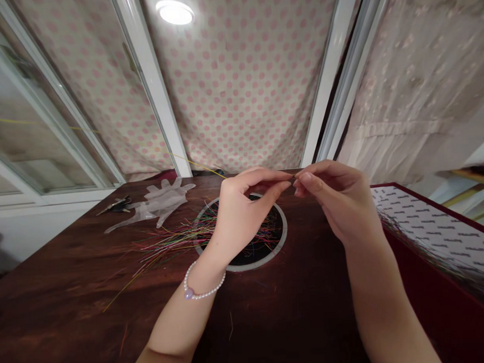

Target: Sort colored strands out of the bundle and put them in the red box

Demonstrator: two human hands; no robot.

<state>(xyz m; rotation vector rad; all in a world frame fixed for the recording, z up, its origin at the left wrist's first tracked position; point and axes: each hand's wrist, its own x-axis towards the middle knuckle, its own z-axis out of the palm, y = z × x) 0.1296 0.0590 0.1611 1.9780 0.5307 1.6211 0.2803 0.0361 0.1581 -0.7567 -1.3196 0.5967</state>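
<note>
My left hand (243, 208), with a pearl bracelet at its wrist, is raised over the table, its thumb and forefinger pinched together. A thin yellow wire (202, 165) runs from behind this hand up to the far left, apparently held in the pinch. Fingertip to fingertip with it, my right hand (341, 196) is also closed in a pinch. Something tiny and dark shows between the two hands, too small to name. Below them lies a round black mat (248, 260) with a pale rim. Many thin coloured wires (168, 241) spread across it and out to the left.
Clear plastic gloves (161, 203) and a bunch of keys (118, 206) lie on the dark wooden table (70, 277) at left. To the right stands a red box (437, 222) with white printed lining and more wires. Dotted curtains (246, 86) and window frames rise behind.
</note>
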